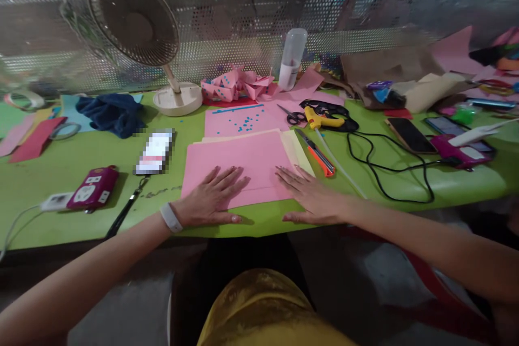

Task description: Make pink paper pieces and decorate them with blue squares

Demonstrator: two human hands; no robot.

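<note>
A pink sheet of paper (243,162) lies on top of other sheets at the front of the green table. My left hand (213,194) rests flat on its left part, fingers spread and holding nothing. On the right edge of the sheet lies my right hand (310,194), also flat with its fingers stretched out. Cream and yellow paper (302,152) shows from under the pink sheet. Just beyond my right fingers is an orange utility knife (321,159). Behind the stack, another pink sheet (214,125) carries small blue dots and a blue strip.
A desk fan (178,100), folded pink paper pieces (233,86) and a spray bottle (292,59) stand at the back. Scissors (295,118) and a yellow glue gun (324,119) lie right of centre. Phones, cables and a purple power strip (462,151) are farther right.
</note>
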